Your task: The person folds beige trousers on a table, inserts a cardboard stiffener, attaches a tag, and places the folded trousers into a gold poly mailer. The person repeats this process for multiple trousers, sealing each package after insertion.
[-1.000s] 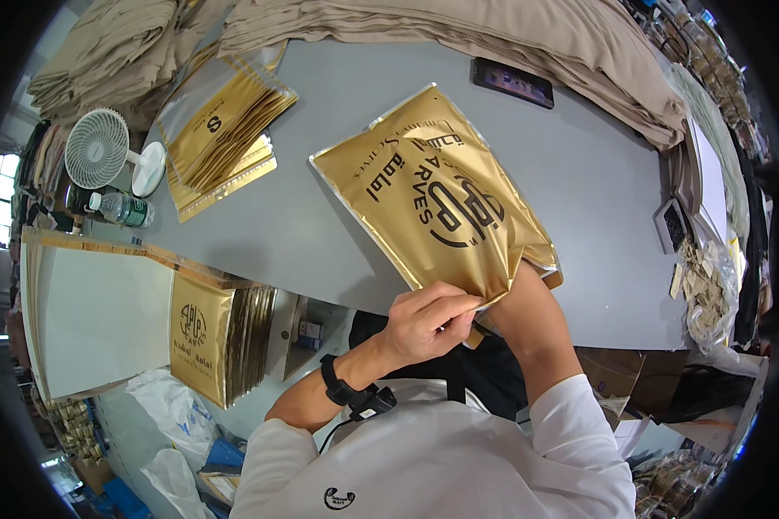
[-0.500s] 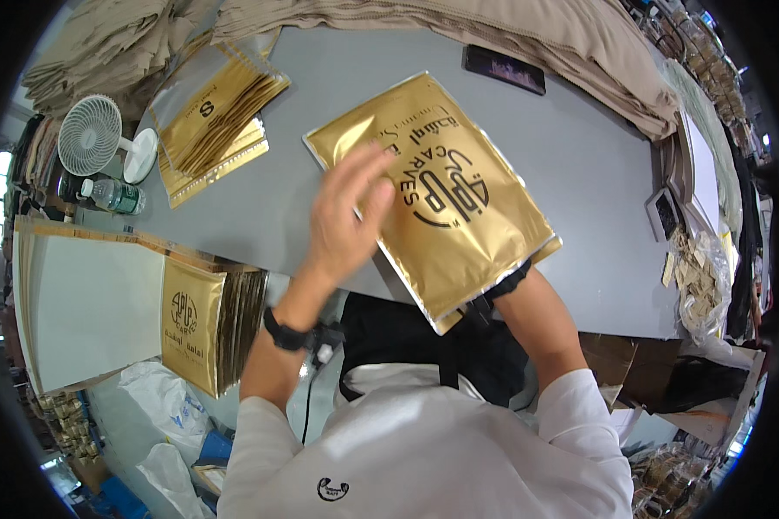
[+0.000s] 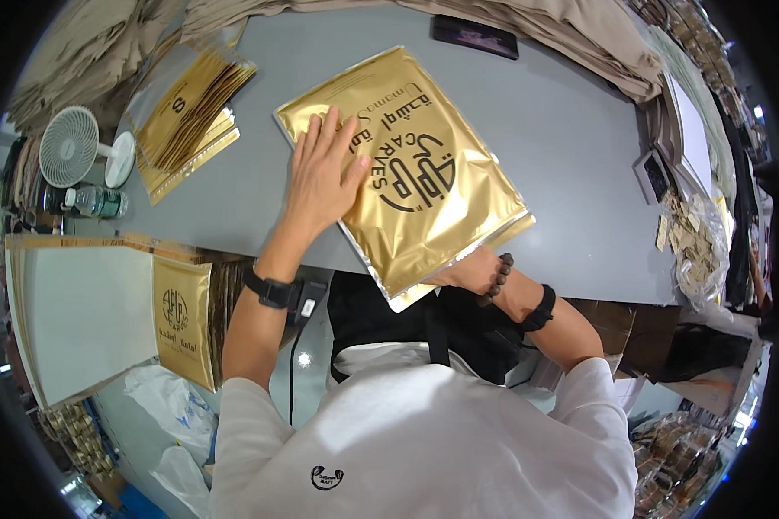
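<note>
A shiny gold packaging bag [image 3: 459, 221] with black print lies at a slant on the grey table, its lower corner reaching over the near edge. My left hand [image 3: 320, 177] rests flat on the bag's left side, fingers stretched out. At the bag's near edge is my right hand [image 3: 469, 271], with a beaded bracelet at the wrist. The bag's edge hides its fingertips, so I cannot tell whether they are under or inside the bag, or whether they grip it.
Gold bags in clear sleeves [image 3: 182, 112] lie at the far left, near a white fan [image 3: 69, 145] and a plastic bottle [image 3: 99, 201]. Upright gold bags [image 3: 182, 320] fill a box at lower left. Beige fabric [image 3: 571, 35] and a phone [image 3: 474, 36] lie along the back.
My right hand has drawn back, so its back and bracelet now show beside the bag. My left hand has come down flat on the bag. The whole view has shifted slightly.
</note>
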`<move>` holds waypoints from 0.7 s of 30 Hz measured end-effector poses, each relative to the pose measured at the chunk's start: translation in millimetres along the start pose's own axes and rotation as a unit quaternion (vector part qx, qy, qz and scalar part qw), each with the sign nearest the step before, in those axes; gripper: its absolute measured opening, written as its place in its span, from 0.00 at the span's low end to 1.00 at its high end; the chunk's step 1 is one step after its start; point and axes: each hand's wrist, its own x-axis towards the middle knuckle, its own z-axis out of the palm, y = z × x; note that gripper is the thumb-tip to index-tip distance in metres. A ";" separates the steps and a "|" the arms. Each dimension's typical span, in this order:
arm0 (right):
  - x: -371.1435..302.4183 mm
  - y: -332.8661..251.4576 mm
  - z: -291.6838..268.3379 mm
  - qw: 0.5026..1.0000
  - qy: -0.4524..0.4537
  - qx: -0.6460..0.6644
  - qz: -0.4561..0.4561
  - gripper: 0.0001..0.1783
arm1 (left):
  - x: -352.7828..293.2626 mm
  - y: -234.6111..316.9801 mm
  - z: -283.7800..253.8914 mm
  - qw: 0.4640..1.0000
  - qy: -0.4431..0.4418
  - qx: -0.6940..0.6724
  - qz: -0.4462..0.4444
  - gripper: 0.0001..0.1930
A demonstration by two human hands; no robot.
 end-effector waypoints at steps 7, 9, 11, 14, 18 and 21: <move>0.8 4.9 -15.4 0.988 -0.041 -0.031 0.143 0.26 | -19.5 32.0 7.1 0.997 -0.040 0.061 0.010 0.36; -13.1 6.8 -37.9 0.974 -0.045 -0.040 0.219 0.22 | -20.0 28.9 8.5 0.996 -0.041 0.077 0.018 0.36; -34.0 2.3 -60.3 0.980 0.013 -0.059 0.190 0.21 | -17.6 26.6 6.4 0.994 -0.046 0.092 0.030 0.37; -65.7 -6.6 -86.1 0.965 0.096 0.009 0.244 0.20 | -14.0 35.1 -1.6 0.995 -0.065 0.078 0.015 0.36; -71.0 15.7 -93.9 0.899 0.194 -0.029 0.391 0.20 | -21.2 74.4 -6.1 0.992 -0.040 -0.030 0.113 0.31; -67.0 28.9 -94.5 0.891 0.077 0.016 0.447 0.23 | -37.7 101.4 -1.9 0.983 -0.082 -0.069 0.150 0.28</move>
